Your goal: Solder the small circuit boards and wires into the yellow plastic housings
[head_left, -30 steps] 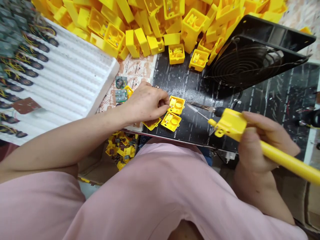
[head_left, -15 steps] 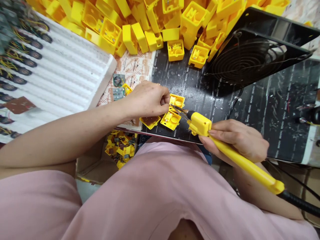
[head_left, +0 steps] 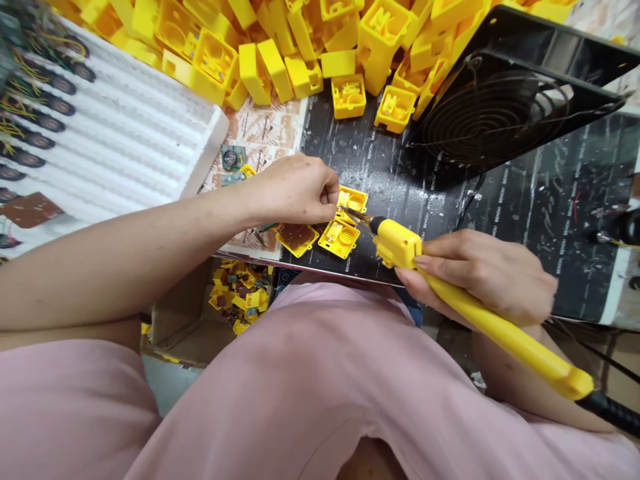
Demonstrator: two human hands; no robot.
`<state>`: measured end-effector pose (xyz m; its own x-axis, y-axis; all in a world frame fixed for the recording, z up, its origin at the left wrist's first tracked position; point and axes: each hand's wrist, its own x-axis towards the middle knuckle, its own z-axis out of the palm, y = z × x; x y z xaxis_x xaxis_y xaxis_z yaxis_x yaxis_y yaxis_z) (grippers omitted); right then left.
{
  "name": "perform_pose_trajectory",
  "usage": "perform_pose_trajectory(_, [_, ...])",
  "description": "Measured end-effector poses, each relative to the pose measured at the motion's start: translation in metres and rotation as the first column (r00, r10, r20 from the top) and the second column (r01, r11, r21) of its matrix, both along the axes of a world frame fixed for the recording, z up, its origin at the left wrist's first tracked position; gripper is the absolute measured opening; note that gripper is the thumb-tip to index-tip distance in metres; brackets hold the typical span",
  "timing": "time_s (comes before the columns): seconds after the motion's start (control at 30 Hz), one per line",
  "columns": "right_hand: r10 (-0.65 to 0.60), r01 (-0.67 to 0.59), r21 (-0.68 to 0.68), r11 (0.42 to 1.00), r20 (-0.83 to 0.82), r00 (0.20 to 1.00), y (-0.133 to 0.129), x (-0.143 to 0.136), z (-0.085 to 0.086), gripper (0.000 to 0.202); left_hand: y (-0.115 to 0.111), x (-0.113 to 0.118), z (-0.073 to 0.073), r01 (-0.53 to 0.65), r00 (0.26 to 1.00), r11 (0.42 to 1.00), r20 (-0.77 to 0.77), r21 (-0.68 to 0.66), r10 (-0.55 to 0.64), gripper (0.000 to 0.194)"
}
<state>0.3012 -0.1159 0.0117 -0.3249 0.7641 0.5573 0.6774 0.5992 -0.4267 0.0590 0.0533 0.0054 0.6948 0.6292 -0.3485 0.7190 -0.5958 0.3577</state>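
My right hand [head_left: 493,273] is wrapped round the yellow handle of a soldering iron [head_left: 465,303]. The iron's dark, narrow front end points left, its tip by a small open yellow case [head_left: 354,199]. At that same case my left hand [head_left: 305,190] is closed in a pinch; whatever lies between its fingertips is hidden. Just below sits a second open yellow case [head_left: 339,238] with a round perforated patch inside. Left of it, under my left wrist, lies a yellow case with a brown board [head_left: 299,238] in it.
Many yellow housings [head_left: 255,73] are heaped along the back. A black fan [head_left: 485,120] stands at the right. At the left, a white foam tray [head_left: 145,127] carries round parts with wires. A cardboard box [head_left: 183,333] with yellow scraps is below the table edge.
My right hand and the rear of the soldering iron have shifted slightly right and down. The tip stays at the upper case, and my left hand keeps its pinch there.
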Motion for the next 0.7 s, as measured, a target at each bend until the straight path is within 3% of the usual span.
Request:
perform_pose_trajectory(0.2, [0.085, -0.085, 0.021, 0.996, 0.008, 0.996, 0.007, 0.001, 0.004, 0.014, 0.003, -0.004, -0.007, 0.043, 0.999, 0.998, 0.014, 0.042, -0.044, 0.019])
perform_pose_trajectory(0.4, [0.035, -0.029, -0.159, 0.987, 0.033, 0.999, -0.004, 0.008, 0.010, 0.027, 0.000, 0.000, 0.003, 0.009, 1.000, 1.000, -0.017, -0.016, -0.009, 0.018])
perform_pose_trajectory(0.7, [0.068, -0.068, 0.003, 0.998, -0.029, 0.997, 0.005, -0.001, -0.001, 0.018, -0.001, 0.003, 0.004, 0.012, 0.997, 1.000, -0.078, 0.008, -0.012, 0.021])
